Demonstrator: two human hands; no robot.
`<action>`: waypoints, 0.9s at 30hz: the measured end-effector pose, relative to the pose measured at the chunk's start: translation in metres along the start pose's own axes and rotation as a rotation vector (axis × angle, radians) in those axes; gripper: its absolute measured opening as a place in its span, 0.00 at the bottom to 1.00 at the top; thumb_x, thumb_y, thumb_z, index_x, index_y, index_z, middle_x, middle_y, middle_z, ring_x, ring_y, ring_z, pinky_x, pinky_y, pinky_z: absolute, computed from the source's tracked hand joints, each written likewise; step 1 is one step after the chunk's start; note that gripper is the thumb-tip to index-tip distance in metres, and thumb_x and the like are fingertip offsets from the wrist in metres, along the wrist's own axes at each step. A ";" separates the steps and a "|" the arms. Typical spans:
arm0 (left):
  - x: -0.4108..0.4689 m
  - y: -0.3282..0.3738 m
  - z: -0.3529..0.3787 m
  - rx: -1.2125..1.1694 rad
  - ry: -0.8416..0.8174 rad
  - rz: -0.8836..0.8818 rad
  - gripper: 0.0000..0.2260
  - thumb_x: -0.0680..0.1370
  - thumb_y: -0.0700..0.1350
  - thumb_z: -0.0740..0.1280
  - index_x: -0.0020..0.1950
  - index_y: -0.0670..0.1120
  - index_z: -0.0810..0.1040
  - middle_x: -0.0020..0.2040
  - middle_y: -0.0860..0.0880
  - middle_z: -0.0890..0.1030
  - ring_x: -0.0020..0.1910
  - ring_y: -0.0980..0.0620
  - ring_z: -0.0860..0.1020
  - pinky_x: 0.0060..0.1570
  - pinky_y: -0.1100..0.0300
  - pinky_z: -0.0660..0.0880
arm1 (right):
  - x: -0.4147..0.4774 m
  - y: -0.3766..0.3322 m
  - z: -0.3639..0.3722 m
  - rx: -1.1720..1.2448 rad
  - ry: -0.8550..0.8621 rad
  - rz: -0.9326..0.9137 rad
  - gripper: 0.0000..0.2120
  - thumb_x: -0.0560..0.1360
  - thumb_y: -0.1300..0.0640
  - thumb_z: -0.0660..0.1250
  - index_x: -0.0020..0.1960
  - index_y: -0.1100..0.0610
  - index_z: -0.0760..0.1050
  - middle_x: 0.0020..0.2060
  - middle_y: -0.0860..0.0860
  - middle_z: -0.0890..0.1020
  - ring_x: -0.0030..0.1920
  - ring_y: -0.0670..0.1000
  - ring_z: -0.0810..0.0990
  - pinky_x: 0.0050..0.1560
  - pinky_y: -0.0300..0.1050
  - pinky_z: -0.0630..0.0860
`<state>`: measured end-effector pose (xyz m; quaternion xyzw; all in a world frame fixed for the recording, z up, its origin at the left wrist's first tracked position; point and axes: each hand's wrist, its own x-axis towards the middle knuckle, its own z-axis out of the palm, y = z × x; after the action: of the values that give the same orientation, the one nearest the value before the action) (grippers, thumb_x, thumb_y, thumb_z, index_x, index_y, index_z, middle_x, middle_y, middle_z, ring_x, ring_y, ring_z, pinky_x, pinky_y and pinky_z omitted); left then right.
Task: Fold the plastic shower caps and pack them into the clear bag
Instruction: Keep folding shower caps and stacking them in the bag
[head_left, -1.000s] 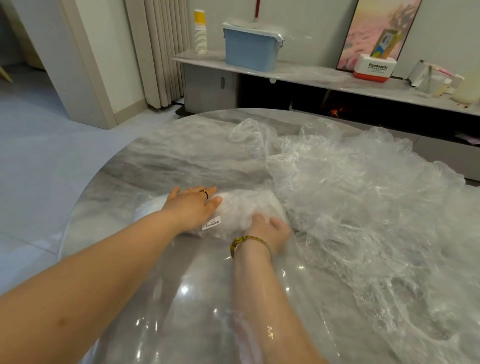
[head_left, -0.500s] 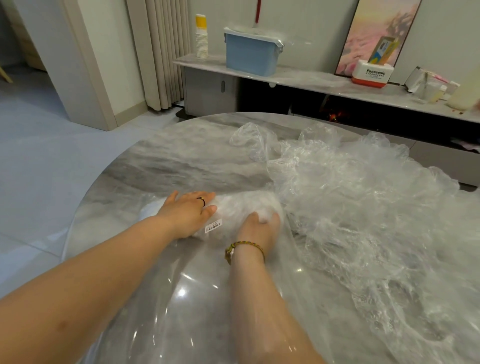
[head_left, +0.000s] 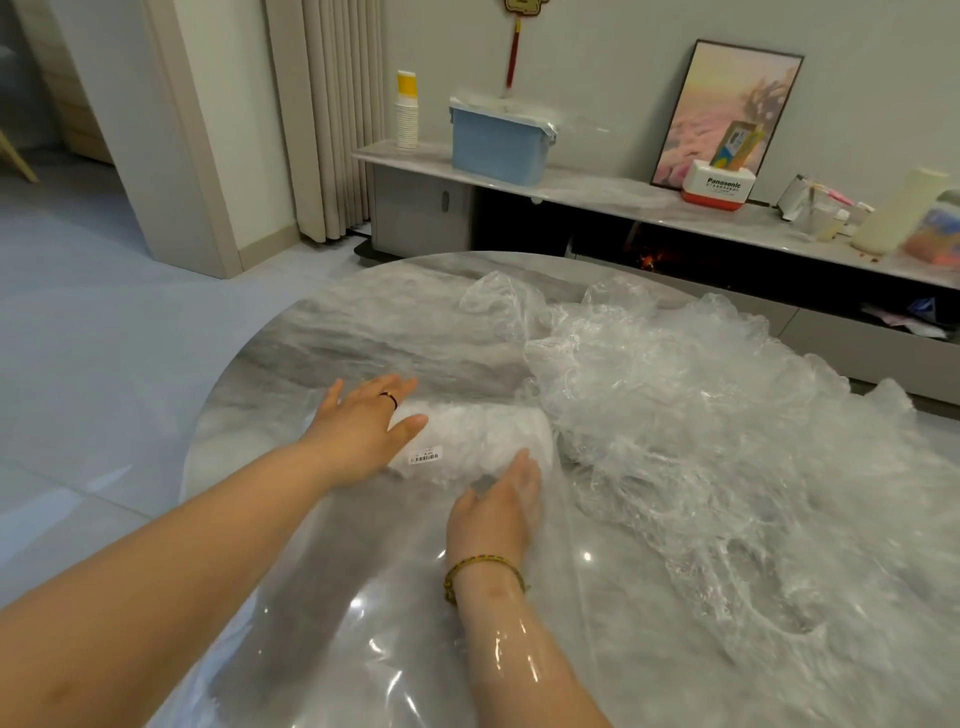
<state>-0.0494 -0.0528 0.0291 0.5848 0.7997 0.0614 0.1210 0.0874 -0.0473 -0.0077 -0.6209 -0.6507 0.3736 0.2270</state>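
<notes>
A clear bag (head_left: 363, 613) lies across the near part of the round marble table (head_left: 374, 332), its mouth toward me. A white wad of folded shower caps (head_left: 483, 436) with a barcode label sits deep inside it. My right hand (head_left: 493, 514) and forearm are inside the bag, fingers straight and touching the wad's near side. My left hand (head_left: 363, 426) lies flat on the outside of the bag, fingers spread, pressing the wad's left end. A big heap of loose crumpled shower caps (head_left: 727, 441) covers the table's right half.
The table's edge curves from far centre round to my left, with grey floor (head_left: 104, 364) beyond. Behind the table a low cabinet (head_left: 571, 192) carries a blue bin (head_left: 498, 145), stacked cups, a picture frame and small boxes.
My right hand has drawn back toward me, away from the wad, and its fingers have straightened. My left hand has opened, its fingers now spread flat. The head camera has tilted up.
</notes>
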 end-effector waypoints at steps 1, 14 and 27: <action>-0.015 0.000 0.000 -0.016 0.001 0.038 0.24 0.81 0.55 0.50 0.76 0.52 0.49 0.77 0.53 0.50 0.75 0.56 0.50 0.71 0.55 0.39 | -0.005 0.002 -0.001 -0.062 0.028 0.007 0.28 0.79 0.61 0.54 0.76 0.57 0.46 0.74 0.53 0.51 0.73 0.51 0.54 0.68 0.37 0.51; -0.136 -0.013 0.023 -0.063 -0.042 -0.020 0.23 0.81 0.58 0.46 0.75 0.55 0.48 0.77 0.54 0.49 0.75 0.58 0.49 0.71 0.59 0.41 | -0.082 0.018 0.005 -0.691 -0.391 -0.303 0.25 0.82 0.52 0.48 0.76 0.56 0.46 0.76 0.53 0.43 0.75 0.52 0.41 0.73 0.50 0.41; -0.124 -0.035 0.036 0.126 -0.048 -0.078 0.51 0.53 0.59 0.24 0.76 0.55 0.50 0.76 0.57 0.49 0.75 0.59 0.45 0.71 0.55 0.37 | 0.016 -0.033 0.056 -0.814 -0.477 -0.541 0.25 0.81 0.53 0.48 0.76 0.56 0.47 0.76 0.53 0.46 0.75 0.53 0.44 0.73 0.47 0.44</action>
<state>-0.0367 -0.1827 0.0012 0.5610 0.8211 -0.0079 0.1052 0.0213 -0.0419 -0.0196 -0.3668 -0.9128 0.1505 -0.0977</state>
